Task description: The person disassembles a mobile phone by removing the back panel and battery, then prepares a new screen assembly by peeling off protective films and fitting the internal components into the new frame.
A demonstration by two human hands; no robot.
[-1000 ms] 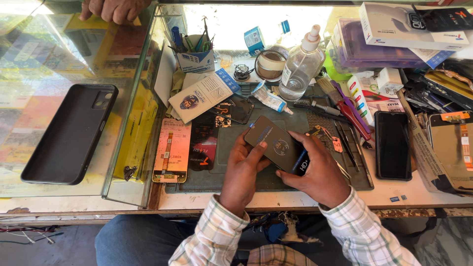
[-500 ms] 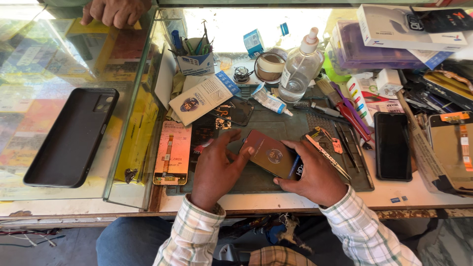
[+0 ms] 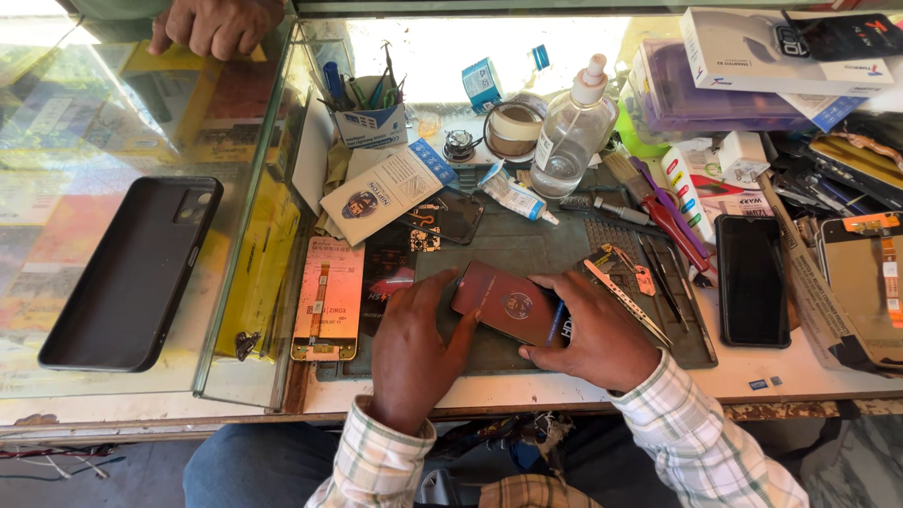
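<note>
Phone (image 3: 503,306), dark red-backed with a round emblem in the middle, lay tilted on the grey-green work mat (image 3: 527,249) near the front edge of the bench, seen from the head camera. The left hand (image 3: 414,348) rested on the mat with its fingers closed against the phone's left end, thumb touching the lower edge. The right hand (image 3: 593,334) clamped the phone's right end, fingers curled over the top edge; what lay under that palm was hidden, possibly a dark corner of the phone.

Just beside the right hand lay metal tweezers (image 3: 625,301), and a red-handled screwdriver (image 3: 673,221) lay further right on the mat. A clear pump bottle (image 3: 572,141) stood behind the mat, next to a roll of tape (image 3: 514,130) and a small glue tube (image 3: 515,198). An orange-backed display panel (image 3: 327,296) lay left of the mat. A black phone (image 3: 752,277) lay face up to the right, well apart from the hands. On the glass counter at left sat a black phone case (image 3: 132,273), and another person's hand (image 3: 218,23) rested at the counter's far edge.
</note>
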